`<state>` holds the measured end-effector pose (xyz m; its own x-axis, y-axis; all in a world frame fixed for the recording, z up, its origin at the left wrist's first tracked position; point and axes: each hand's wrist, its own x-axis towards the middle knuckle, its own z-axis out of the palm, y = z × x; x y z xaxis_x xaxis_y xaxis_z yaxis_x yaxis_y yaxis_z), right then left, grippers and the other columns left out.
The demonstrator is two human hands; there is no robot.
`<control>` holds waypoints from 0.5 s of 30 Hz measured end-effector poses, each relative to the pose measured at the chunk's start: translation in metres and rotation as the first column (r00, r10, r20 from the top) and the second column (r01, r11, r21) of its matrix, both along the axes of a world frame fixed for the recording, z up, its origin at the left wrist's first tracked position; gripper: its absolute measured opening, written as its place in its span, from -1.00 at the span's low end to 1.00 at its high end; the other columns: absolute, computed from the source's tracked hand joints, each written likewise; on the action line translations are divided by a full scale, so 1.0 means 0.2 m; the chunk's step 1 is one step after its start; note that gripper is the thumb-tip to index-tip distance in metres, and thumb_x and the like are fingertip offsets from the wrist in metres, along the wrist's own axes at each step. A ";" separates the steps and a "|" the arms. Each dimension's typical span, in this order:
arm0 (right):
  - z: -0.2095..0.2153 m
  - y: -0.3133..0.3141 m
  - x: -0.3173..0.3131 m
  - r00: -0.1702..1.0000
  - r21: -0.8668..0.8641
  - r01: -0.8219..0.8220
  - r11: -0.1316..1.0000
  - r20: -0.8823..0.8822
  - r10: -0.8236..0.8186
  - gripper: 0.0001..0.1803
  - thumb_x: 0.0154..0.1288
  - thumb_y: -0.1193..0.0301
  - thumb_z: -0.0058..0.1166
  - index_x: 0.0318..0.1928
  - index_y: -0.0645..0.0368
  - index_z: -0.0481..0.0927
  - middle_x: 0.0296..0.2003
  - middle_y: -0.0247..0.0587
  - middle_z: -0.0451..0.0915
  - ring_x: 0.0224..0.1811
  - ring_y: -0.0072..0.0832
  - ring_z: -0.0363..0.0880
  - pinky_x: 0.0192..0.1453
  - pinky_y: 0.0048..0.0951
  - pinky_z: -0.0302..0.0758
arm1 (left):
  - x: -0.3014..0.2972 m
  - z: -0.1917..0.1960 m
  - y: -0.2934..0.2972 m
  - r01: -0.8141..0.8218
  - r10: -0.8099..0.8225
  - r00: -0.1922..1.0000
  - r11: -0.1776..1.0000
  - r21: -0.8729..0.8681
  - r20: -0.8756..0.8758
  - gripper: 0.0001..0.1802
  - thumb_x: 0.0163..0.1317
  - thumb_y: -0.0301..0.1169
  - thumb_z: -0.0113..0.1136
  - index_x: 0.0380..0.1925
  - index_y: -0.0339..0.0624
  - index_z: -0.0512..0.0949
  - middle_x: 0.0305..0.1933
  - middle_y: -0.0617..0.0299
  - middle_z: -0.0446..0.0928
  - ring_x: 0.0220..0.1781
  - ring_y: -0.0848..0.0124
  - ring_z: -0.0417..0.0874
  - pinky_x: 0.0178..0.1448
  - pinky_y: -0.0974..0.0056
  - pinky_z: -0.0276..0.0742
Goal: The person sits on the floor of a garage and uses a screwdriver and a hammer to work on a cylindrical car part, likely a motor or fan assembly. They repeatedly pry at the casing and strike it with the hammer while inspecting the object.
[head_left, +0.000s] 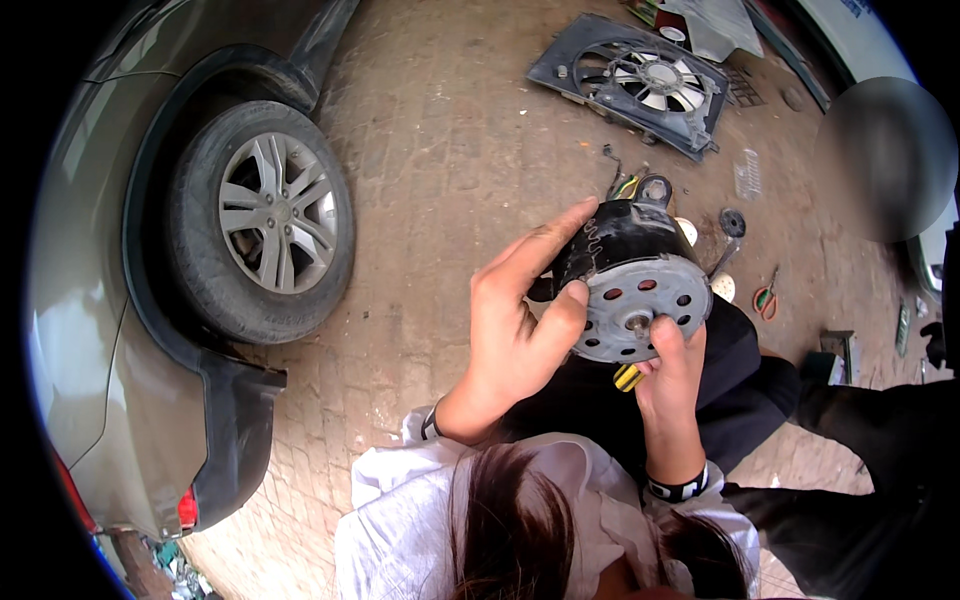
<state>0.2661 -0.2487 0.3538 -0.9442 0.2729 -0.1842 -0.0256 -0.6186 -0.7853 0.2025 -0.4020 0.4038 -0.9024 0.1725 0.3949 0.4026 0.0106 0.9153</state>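
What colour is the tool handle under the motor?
Yellow with black, seen in the head view: tool handle below the motor, by the right hand.

Round fan motor: black casing, grey metal end plate with ring of holes, short centre shaft. Held tilted above lap, end plate facing up. Yellow-handled tool just beneath.

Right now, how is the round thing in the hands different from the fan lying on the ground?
The fan motor is held up in both hands; the fan frame lies flat on the paving. The motor's grey face has small holes; the frame's fan has white blades. Both are round.
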 end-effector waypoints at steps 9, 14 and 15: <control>0.03 0.00 -0.01 0.997 0.101 0.012 0.995 -0.077 -0.005 -0.25 0.03 0.39 0.40 0.20 0.27 0.29 -0.03 -0.16 0.54 -0.09 -0.52 0.58 -0.16 -0.57 0.53 | -0.01 0.00 -0.02 0.040 -0.040 0.999 0.999 0.029 0.019 -0.36 -0.07 -0.45 0.02 0.12 -0.46 0.48 0.01 -0.22 0.59 0.10 0.11 0.65 0.20 0.22 0.47; 0.03 0.01 -0.01 0.997 0.096 0.005 0.995 -0.072 0.002 -0.24 0.02 0.38 0.41 0.20 0.28 0.30 0.00 -0.13 0.53 0.01 -0.43 0.57 0.04 -0.43 0.52 | 0.00 0.03 -0.03 0.080 -0.078 0.995 0.997 -0.019 0.063 -0.32 -0.01 -0.34 0.01 0.15 -0.56 0.43 0.09 -0.19 0.55 0.15 0.18 0.59 0.28 0.24 0.38; 0.03 0.01 -0.01 0.998 0.088 0.012 0.996 -0.067 -0.006 -0.25 0.02 0.37 0.41 0.19 0.28 0.30 -0.02 -0.14 0.54 -0.06 -0.48 0.58 -0.06 -0.49 0.54 | 0.00 0.03 -0.04 0.098 -0.095 0.991 0.994 -0.038 0.091 -0.28 0.02 -0.29 0.00 0.16 -0.61 0.40 0.13 -0.17 0.53 0.19 0.21 0.55 0.33 0.24 0.34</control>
